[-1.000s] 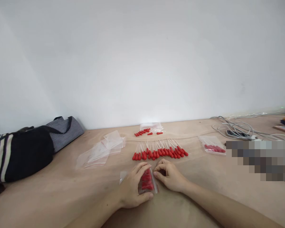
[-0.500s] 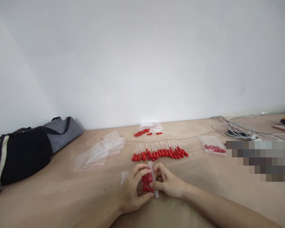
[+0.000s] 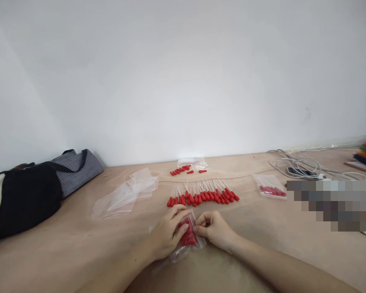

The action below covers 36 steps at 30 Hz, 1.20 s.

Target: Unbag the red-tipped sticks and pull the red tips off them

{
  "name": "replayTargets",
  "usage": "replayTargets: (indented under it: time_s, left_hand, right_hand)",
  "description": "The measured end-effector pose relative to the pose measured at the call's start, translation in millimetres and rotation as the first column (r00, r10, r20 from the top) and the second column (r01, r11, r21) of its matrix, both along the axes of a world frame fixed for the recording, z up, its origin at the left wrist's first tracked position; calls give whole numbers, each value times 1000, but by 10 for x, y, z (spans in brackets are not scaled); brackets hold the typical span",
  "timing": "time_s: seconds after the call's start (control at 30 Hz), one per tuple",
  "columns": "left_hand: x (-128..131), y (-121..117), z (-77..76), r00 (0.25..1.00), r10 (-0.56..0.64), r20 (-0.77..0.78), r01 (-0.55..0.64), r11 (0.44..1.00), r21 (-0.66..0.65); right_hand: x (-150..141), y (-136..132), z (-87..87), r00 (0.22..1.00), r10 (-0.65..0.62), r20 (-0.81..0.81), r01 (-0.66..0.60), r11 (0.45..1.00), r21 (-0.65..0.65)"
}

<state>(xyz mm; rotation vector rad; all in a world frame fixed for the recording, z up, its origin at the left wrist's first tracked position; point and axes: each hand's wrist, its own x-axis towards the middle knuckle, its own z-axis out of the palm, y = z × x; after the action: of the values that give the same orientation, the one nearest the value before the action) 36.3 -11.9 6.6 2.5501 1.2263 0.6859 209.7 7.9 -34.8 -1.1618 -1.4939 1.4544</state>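
Note:
A small clear zip-lock bag (image 3: 189, 238) with red-bulbed droppers inside lies between my hands near the front of the table. My left hand (image 3: 167, 234) is closed on the bag's left part, its thumb pressing over the red bulbs. With thumb and fingertips, my right hand (image 3: 215, 231) pinches the zip edge on the bag's right side. Just beyond my hands, a row of droppers (image 3: 207, 195) lies with red bulbs toward me and clear tubes pointing away.
Several flat zip bags (image 3: 122, 199) overlap at the left. A filled bag of droppers (image 3: 270, 188) lies at the right. Loose red bulbs (image 3: 179, 170) and tubes rest near the wall. A black bag (image 3: 27, 199) stands far left; cables (image 3: 293, 162) coil at the back right.
My left thumb has moved from the bag's lower edge onto its face. The bag has tilted, its lower left end now showing below my left hand. My right hand still pinches the zip edge.

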Motion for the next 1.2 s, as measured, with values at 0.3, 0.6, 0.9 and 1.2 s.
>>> replayTargets:
  time_s: [0.3,0.6,0.9,1.2]
  left_hand:
    - [111,337,283,931,-274,-240,232,954,-191]
    - [95,429,140,939,-288,-188,279,958,-70]
    - [82,352,-3,935,-312,-170,329,941,80]
    - [102,334,-25,944,-316,-92,326,937,124]
  right_hand:
    - [-2,-54,-57,992,-2,-128,1,1000,-8]
    - [164,-61,55,988,42,150,-89,941,326]
    - [318,-15,66,891,19,453,-390,540,745]
    - [309,-18,63,859,-44,510,-446,425,788]
